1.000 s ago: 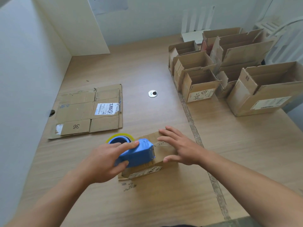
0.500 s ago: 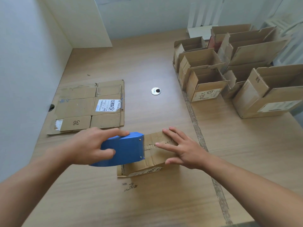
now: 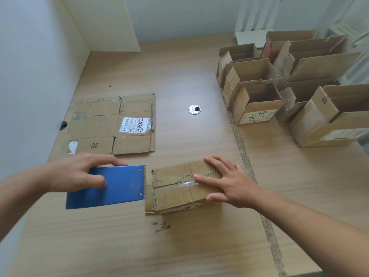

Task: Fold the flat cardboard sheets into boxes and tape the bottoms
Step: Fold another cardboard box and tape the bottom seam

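Observation:
A small cardboard box (image 3: pixel 175 188) lies bottom-up on the wooden table, with a strip of clear tape along its centre seam. My right hand (image 3: pixel 225 182) lies flat on the box's right half, fingers spread. My left hand (image 3: pixel 79 172) grips a blue tape dispenser (image 3: pixel 111 186) just left of the box, its toothed edge close to the box's left side. A stack of flat cardboard sheets (image 3: pixel 111 124) with a white label and "36" lies behind the dispenser.
Several folded open boxes (image 3: pixel 257 102) stand at the back right. A round metal grommet (image 3: pixel 194 109) sits mid-table. A taped seam (image 3: pixel 245 162) runs down the table right of the box. A wall borders the left.
My left hand has drawn the tape dispenser leftward off the box top, leaving tape along the seam. My right hand has stayed pressed on the box.

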The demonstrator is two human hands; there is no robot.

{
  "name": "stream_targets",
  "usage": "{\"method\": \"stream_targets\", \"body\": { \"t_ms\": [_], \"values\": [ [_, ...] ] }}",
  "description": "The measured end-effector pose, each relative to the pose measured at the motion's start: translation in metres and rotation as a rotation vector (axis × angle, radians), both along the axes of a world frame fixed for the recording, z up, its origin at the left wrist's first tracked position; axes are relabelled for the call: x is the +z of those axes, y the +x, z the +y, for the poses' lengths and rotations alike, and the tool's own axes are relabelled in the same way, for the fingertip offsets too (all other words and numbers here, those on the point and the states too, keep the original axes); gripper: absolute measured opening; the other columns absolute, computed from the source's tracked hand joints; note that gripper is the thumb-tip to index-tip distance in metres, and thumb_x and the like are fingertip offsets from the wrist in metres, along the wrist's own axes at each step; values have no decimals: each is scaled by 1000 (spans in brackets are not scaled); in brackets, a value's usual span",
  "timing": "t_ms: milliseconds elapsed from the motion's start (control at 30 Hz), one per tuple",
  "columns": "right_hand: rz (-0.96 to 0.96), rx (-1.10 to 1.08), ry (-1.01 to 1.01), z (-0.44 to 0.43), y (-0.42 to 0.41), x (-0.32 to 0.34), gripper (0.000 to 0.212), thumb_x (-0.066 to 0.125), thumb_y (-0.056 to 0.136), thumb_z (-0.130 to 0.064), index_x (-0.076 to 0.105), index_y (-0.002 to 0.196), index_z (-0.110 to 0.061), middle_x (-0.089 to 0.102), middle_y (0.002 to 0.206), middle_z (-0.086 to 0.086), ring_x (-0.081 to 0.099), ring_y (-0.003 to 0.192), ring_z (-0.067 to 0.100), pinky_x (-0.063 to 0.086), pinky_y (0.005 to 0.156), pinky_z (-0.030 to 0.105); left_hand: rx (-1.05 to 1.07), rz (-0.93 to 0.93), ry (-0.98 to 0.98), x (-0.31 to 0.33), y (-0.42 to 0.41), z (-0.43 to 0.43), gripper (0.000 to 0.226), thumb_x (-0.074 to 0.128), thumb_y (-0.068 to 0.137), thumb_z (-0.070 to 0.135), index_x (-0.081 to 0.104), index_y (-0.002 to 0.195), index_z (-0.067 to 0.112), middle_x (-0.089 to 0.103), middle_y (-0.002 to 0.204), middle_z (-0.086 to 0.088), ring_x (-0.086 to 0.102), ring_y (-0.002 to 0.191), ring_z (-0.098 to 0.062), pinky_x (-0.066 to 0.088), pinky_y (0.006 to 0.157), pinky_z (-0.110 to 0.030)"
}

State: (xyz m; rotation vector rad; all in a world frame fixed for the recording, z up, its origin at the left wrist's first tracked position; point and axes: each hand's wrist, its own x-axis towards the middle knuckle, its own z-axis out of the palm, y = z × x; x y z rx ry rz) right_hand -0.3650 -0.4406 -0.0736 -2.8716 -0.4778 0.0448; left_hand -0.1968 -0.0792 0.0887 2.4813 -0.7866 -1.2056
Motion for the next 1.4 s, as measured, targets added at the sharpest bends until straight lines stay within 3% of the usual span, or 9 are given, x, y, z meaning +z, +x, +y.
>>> {"method": "stream_targets", "body": {
  "t_ms": [133,267,367,433,700,800,1000,1233,1400],
  "values": [
    [17,2,-28,1,-1,5,56,18,89,-83,8,142,-69,10,163,-1,6,149,21,41,93,50,28,50,-11,-6,-4,3,59,55,69,35,49,120,63,65,112,30,60,101,4,46,88,-26],
    [33,9,-78,4,-1,10,56,21,92,-79,16,146,-63,17,161,5,15,146,27,46,90,52,52,74,-13,-17,-1,12,60,56,67,36,53,124,56,66,115,25,62,104,0,48,96,-37],
    [62,1,-77,8,-1,11,56,23,95,-74,19,148,-58,17,160,9,19,145,33,49,89,55,63,82,-42,-20,-2,13,57,56,67,35,53,119,58,64,115,30,59,103,5,46,91,-29],
    [75,5,-67,10,-2,9,56,25,96,-71,16,149,-57,11,162,10,14,147,36,46,94,59,75,108,-67,-23,-2,14,56,56,67,33,53,115,60,62,114,33,58,102,8,45,85,-23],
    [110,-10,-82,14,-3,14,54,20,97,-70,13,149,-59,2,164,6,3,150,32,41,99,59,82,157,-54,-43,12,22,53,56,67,33,59,116,53,61,114,31,57,104,5,46,97,-33],
    [139,-39,-90,13,-4,17,53,18,95,-73,10,147,-63,-3,165,2,-5,151,25,36,100,55,70,193,-60,-50,16,21,51,55,67,32,58,111,57,61,112,32,57,101,5,45,91,-29],
    [244,-90,-95,15,-3,26,54,21,90,-74,5,142,-70,-14,163,-6,-19,149,16,29,105,52,85,251,-97,-59,26,27,51,57,65,33,62,114,47,70,107,12,65,99,-13,47,96,-46],
    [408,-114,-252,33,7,55,57,37,91,-65,13,142,-61,-15,161,-3,-27,148,21,5,113,72,63,218,-135,-73,20,23,50,58,67,32,60,110,57,67,110,22,62,101,-3,48,95,-36],
    [248,0,-260,72,22,55,74,46,82,-53,11,148,-51,-17,165,7,-27,147,33,-6,114,69,76,244,-173,-83,18,23,53,59,68,31,61,117,51,67,116,18,64,103,-8,49,97,-43]
  ]
}}
